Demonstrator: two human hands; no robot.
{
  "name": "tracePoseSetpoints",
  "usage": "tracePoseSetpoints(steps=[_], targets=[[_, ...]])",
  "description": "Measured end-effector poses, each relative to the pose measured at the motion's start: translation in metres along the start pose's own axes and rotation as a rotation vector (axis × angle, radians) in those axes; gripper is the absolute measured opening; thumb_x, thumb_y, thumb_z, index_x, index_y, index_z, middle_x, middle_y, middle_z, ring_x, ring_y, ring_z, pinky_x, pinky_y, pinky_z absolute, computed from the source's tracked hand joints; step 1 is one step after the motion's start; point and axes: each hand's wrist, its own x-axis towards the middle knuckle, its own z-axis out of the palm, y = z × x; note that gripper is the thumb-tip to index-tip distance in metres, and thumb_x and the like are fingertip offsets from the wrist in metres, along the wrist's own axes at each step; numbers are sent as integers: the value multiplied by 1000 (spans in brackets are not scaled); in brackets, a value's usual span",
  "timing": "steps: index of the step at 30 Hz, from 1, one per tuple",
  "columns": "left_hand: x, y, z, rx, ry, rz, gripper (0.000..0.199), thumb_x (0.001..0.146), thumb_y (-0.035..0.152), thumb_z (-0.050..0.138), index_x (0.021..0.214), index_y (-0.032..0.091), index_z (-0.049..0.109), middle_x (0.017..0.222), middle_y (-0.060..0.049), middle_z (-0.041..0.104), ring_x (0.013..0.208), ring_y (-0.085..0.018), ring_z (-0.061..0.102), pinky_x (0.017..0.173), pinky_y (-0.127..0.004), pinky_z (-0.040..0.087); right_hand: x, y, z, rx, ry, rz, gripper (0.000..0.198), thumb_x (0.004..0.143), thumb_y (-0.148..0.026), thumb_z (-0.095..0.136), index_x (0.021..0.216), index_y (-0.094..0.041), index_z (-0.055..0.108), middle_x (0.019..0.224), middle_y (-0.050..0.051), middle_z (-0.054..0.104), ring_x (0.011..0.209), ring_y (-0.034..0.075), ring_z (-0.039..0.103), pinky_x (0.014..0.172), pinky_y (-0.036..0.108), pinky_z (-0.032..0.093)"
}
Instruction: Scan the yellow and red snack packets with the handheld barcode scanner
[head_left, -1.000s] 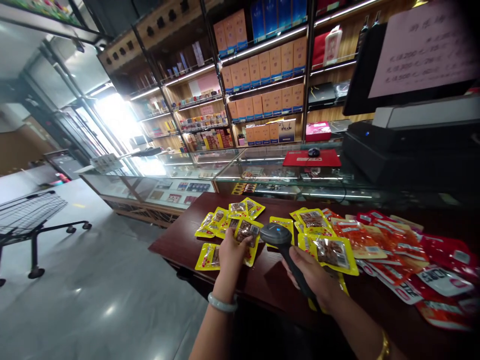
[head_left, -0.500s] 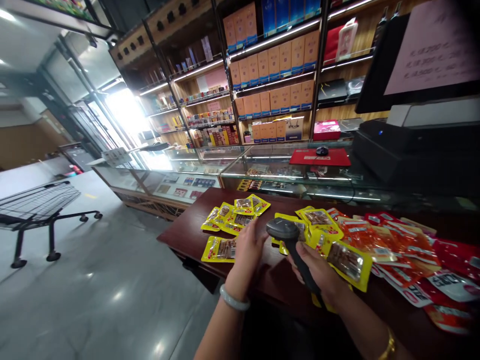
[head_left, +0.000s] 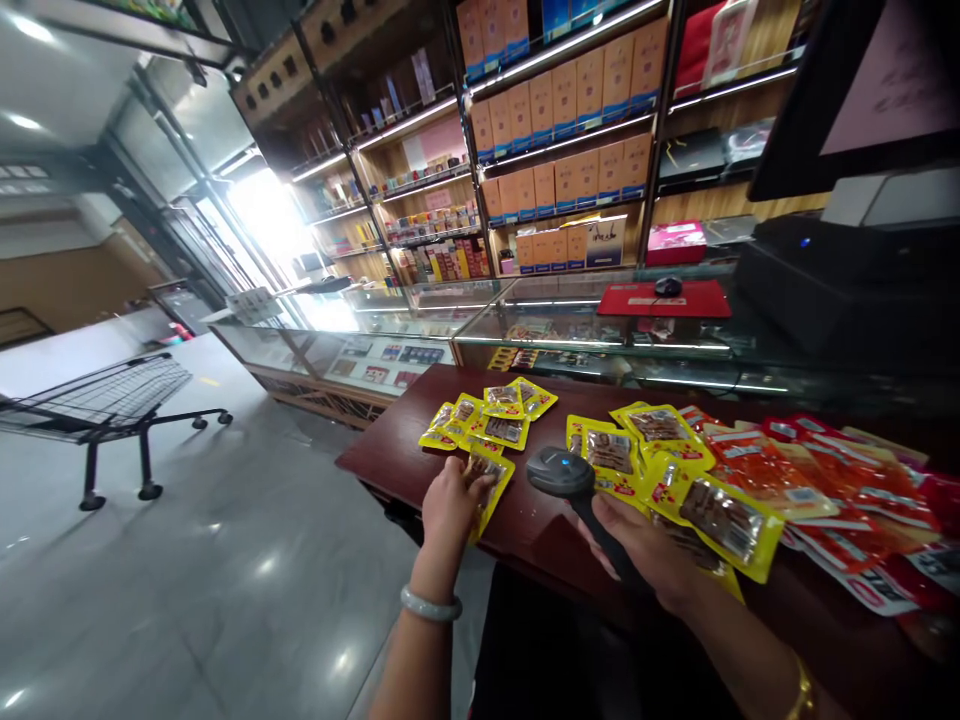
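Writing on the packets is too small and blurred to read, and no brand can be made out anywhere.

Far to the left of both hands a wire shopping trolley stands on the grey shop floor. The left hand, a pale bangle on its wrist, is closed around the near end of one yellow snack packet, lifting it just above the edge of the dark wooden counter. Beyond that hand lies a loose cluster of yellow packets; about five can be counted, overlapping one another.

Just right of the left hand, the right hand grips the handle of a black barcode scanner, whose head shows a small blue light and sits close beside the held packet without touching it. A gold bracelet circles the right wrist. Beyond and to the right of this hand lies a second group of yellow packets, roughly four in view, one of them partly covering the fingers.

Further right, red and orange packets are heaped too thickly to count. Behind the counter runs a glass display case bearing a red mouse mat with a black mouse. To the right of them stands a black till terminal. Shelves of orange boxes fill the back wall.
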Motion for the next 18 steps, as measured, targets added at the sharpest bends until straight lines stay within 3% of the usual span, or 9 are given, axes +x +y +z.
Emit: tracePoseSetpoints(steps=[6, 14, 18], targets=[[-3, 34, 17, -261, 14, 17, 20, 92, 43, 54, 99, 24, 48, 88, -4, 69, 79, -21, 65, 61, -26, 32, -9, 0, -11, -5, 28, -23, 51, 78, -70, 66, 77, -21, 54, 61, -6, 48, 46, 7, 40, 42, 19, 28], [1, 58, 21, -306, 17, 99, 11, 91, 29, 54, 98, 23, 50, 88, -6, 68, 81, -22, 65, 62, -27, 33, -13, 0, -23, 55, 115, -59, 50, 79, -69, 65, 82, -21, 54, 61, -7, 50, 45, 5, 41, 41, 17, 28], [7, 91, 36, -456, -36, 175, 9, 91, 31, 55, 94, 22, 52, 86, -4, 68, 79, -19, 64, 66, -26, 39, -11, -5, -24, 87, 160, -64, 53, 75, -71, 68, 75, -21, 51, 57, -8, 47, 42, 5, 38, 39, 17, 26]])
